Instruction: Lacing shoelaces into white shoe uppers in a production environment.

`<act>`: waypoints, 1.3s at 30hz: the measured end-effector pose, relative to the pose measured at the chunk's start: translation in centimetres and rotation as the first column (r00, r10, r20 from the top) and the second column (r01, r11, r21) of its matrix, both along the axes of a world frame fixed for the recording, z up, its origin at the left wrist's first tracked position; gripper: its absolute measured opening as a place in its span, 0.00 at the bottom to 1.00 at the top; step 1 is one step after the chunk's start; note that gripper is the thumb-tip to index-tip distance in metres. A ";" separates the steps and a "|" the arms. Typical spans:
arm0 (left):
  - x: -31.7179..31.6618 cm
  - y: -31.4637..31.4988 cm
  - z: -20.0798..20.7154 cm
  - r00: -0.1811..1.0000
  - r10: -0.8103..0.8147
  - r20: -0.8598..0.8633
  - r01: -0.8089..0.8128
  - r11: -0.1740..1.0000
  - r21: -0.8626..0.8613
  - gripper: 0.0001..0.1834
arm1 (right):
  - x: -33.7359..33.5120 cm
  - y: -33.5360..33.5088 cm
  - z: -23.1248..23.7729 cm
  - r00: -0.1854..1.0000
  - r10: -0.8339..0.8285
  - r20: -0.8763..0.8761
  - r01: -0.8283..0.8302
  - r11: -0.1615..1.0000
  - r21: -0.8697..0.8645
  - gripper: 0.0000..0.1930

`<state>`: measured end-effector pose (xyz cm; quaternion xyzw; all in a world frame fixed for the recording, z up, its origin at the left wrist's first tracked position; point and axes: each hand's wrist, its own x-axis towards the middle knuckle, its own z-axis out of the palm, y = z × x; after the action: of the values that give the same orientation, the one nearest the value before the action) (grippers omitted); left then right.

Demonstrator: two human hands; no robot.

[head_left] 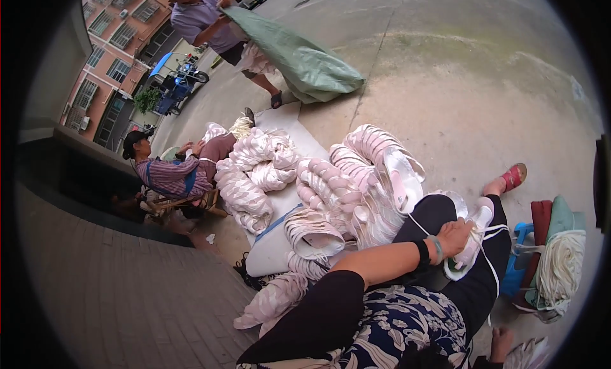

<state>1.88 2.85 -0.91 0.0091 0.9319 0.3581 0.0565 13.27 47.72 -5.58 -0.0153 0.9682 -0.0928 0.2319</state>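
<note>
Your left hand [455, 237] reaches across from the left, its bare forearm slanting up to the right out of a black sleeve, the back of the hand showing and the fingers bent. It is closed on the side of a pink-and-white shoe upper with loose white laces [476, 238], one piece, lying tilted on your black-trousered leg [495, 257]. One black band [423, 252] and one pale bracelet [436, 247] circle that wrist.

Your right hand [501, 345] sits low near the bottom edge, well apart from the upper in your lap and just beside a partly cut-off stack of pale uppers [529, 354]; you cannot tell from here whether it grips anything.

Left of your lap, curved stacks of nested pink-and-white uppers [328, 187] overlap too much to count; some lie on a white sheet [264, 257]. Any lettering on them is too small to read. To your right are one hank of cream cords [561, 267], green cloth [560, 224] and a blue plastic frame [517, 257].

Two co-workers are in view: one seated in a striped top [168, 176], one standing with one large green woven sack [299, 57].
</note>
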 end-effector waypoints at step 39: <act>-4.8 -4.5 3.0 0.960 -0.033 0.277 0.035 0.999 -0.003 0.14 | -13.0 -28.3 6.0 0.852 0.155 -0.500 -0.422 0.768 -0.482 0.03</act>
<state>-2.93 -1.61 2.09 -0.0255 0.9160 0.3512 0.1925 0.24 19.46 0.46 -0.2575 0.9055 -0.3372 0.0075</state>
